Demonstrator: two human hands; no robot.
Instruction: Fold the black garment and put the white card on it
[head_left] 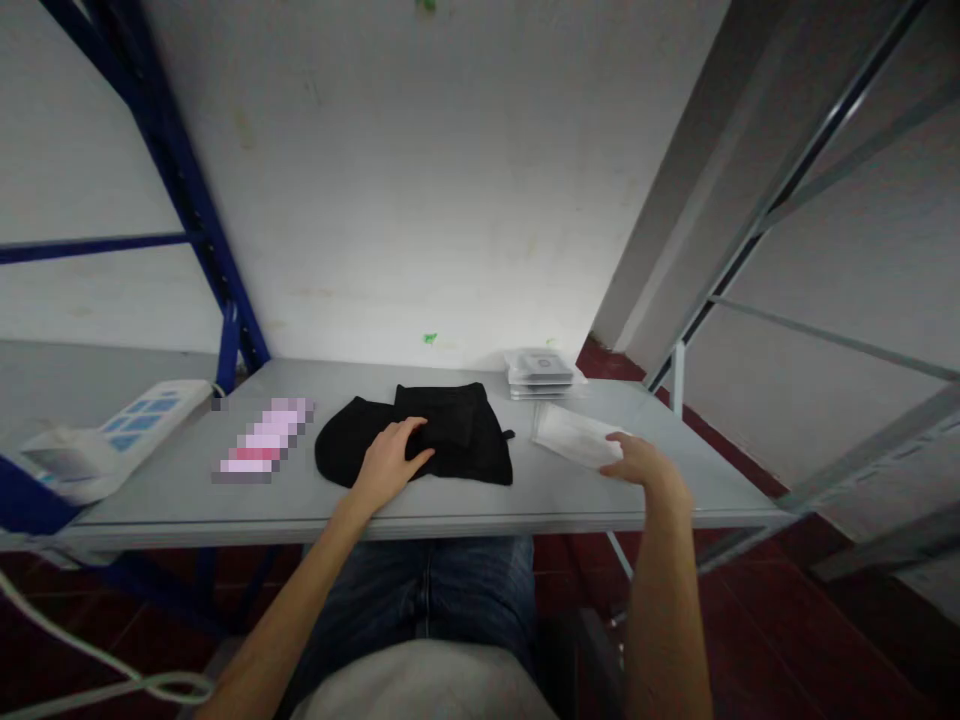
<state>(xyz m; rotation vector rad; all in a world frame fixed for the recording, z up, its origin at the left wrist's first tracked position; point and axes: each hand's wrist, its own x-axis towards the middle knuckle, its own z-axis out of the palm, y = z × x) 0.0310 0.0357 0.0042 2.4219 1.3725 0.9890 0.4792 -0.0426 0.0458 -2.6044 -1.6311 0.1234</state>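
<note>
Across the middle of the grey tabletop [480,505], the black cloth article [480,462] lay flat, its long axis running from left to right, roughly parallel to the table's near edge. Its rounded end pointed left; its broader, straighter end faced right and bore a small loop [510,434]. A squared portion extended toward the wall [420,200], and a smaller dark piece [450,422] lay on top. To the right, the flat white packet [574,433] was set obliquely, its long axis passing from the far left to the near right. The left hand [390,460] rested on the near, left-central part of the cloth, thumb parted from the fingers, so that much of the article extended to its right and the rounded end to its left. The right hand [634,462] met the near right end of the packet, thumb and fingers apart at its edge; whether they gripped it could not be determined. Just beyond the packet, near the wall, stood a stack of clear-wrapped packs [541,374]. A white panel with blue rectangles [142,425] occupied the far left.
</note>
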